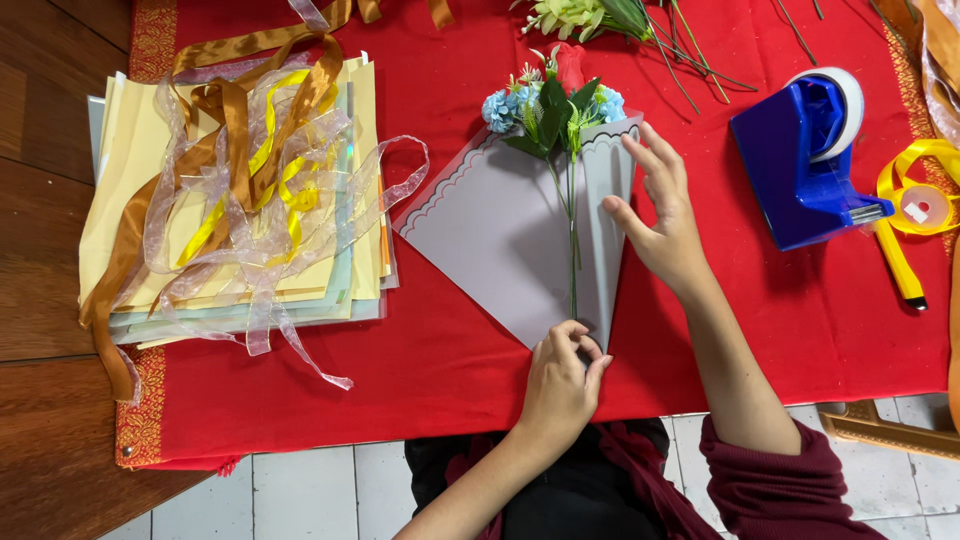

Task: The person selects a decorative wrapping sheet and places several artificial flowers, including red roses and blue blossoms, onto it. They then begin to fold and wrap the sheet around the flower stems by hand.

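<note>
Red cloth over wooden table. One grey scalloped paper sheet, right flap folded over one small bouquet. Left hand: fingers pinched on sheet's bottom point. Right hand: fingers spread, pressing the folded flap flat. One stack of pastel papers under tangled ribbons, left. One blue tape dispenser, right; yellow ribbon roll beside it.

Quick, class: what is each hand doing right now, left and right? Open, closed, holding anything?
Left hand: closed, pinching the bottom tip of the grey paper.
Right hand: open, fingers pressing the folded right flap of the paper over the flowers.
</note>
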